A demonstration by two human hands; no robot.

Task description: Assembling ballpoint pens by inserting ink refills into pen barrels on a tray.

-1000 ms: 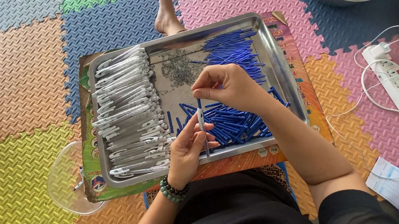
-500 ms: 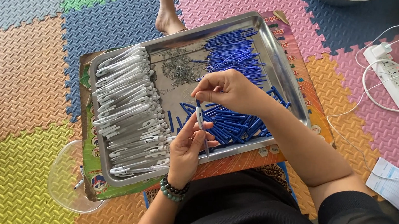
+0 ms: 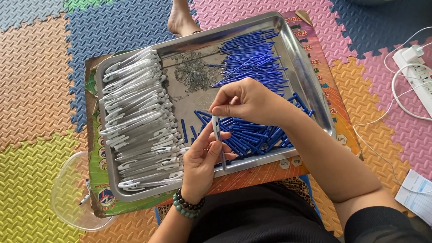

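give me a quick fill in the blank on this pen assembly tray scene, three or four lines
1. The left hand holds a pen barrel upright over a metal ____.
2. The thin refills piled at the tray's far end are ____ in colour.
3. The white pen barrels are stacked along the tray's ____ side.
4. The right hand is pinched just above the barrel's ____ end.

Missing words: tray; blue; left; top
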